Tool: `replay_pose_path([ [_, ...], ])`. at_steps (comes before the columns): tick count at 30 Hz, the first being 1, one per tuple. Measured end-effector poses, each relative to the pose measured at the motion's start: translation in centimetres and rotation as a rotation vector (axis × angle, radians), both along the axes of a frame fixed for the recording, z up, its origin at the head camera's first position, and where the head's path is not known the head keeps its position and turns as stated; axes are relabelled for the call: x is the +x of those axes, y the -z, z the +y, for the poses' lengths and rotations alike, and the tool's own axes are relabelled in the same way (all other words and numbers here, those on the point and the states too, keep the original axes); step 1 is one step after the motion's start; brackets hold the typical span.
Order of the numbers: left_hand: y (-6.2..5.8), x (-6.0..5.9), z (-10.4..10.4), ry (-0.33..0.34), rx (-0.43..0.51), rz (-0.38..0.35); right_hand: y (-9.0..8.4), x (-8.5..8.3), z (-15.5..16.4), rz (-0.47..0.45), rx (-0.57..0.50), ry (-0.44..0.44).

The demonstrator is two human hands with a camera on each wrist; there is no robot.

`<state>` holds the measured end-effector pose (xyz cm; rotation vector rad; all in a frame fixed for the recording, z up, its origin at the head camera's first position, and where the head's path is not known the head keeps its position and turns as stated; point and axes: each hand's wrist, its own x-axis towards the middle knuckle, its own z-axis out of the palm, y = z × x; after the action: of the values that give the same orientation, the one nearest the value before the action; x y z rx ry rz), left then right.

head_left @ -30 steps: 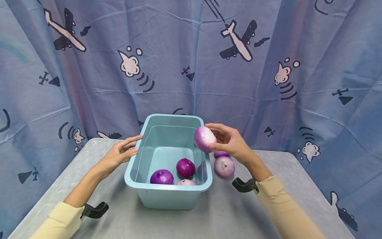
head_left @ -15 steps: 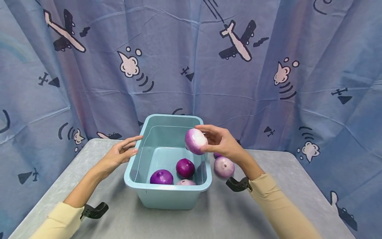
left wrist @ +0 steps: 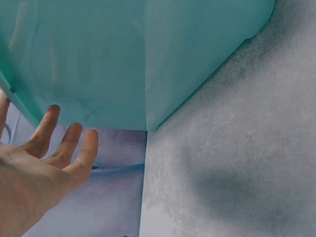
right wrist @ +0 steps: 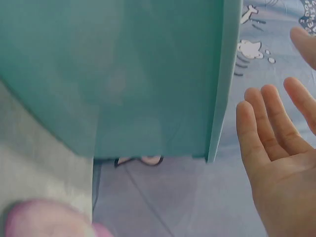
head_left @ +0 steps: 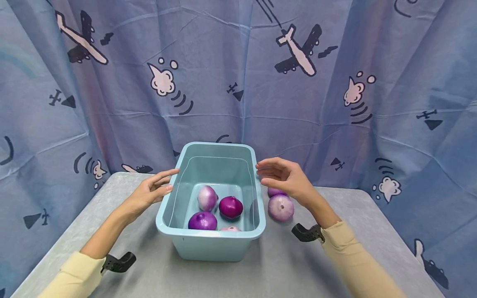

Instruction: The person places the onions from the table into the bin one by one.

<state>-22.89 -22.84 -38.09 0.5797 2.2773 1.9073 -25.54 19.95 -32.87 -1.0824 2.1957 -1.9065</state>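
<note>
Onion (head_left: pixel 281 207) outside bin (head_left: pixel 210 248) | my left hand (head_left: pixel 147 193) and right hand (head_left: pixel 286 179) empty, fingers relaxed | could roll away if I reach down carelessly and knock its round side

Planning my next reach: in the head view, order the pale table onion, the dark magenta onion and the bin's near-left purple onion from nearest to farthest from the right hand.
1. Pale table onion, outside the bin, on its right.
2. Dark magenta onion, inside the bin, toward its right.
3. Purple onion, inside the bin, near-left part.
</note>
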Motion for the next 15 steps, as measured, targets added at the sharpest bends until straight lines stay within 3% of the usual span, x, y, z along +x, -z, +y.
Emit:
replay_pose_path([
  [8, 0.0, 0.0, 0.1, 0.002, 0.011, -0.005, 1.9, 0.1, 3.3, -0.009, 0.037, 0.08],
  [15, 0.1, 0.0, 0.1, -0.003, -0.001, -0.007, 3.8, 0.4, 6.1, -0.036, 0.056, 0.088],
])
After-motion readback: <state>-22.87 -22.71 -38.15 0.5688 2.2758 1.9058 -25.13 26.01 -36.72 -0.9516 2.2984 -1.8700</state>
